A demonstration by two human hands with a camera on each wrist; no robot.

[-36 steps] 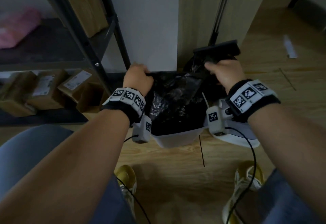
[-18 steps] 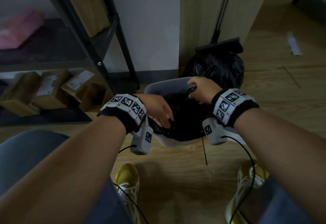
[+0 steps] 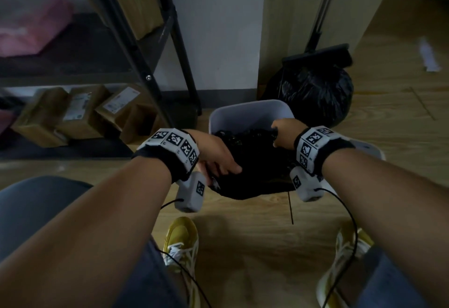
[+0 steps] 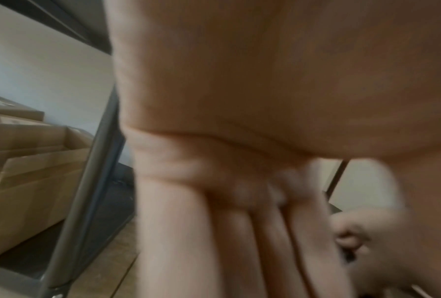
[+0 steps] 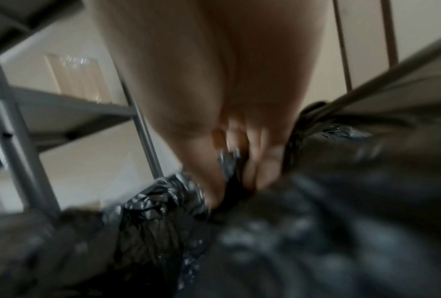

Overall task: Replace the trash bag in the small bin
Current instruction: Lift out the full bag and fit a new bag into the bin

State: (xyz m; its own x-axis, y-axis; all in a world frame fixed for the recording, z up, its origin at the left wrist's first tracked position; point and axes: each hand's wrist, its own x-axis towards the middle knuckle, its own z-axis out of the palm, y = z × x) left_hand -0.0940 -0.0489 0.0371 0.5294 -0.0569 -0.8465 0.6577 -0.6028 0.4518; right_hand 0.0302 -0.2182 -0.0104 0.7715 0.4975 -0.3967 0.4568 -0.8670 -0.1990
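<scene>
The small white bin stands on the wooden floor in front of me, and a black trash bag lies crumpled inside it, draped over the near rim. My left hand lies with straight fingers on the bag at the near-left rim; the left wrist view shows that left hand blurred, fingers extended. My right hand grips the bag's edge at the right rim. In the right wrist view this right hand pinches a fold of the bag's film between thumb and fingers.
A full, tied black bag sits behind the bin under a dustpan on a pole. A black metal rack with cardboard boxes stands to the left. A white lid lies to the right. My yellow shoes are near.
Both hands came down from holding the bag's mouth up behind the bin. The bag now sits lower in the bin, and my left hand moved to the near rim.
</scene>
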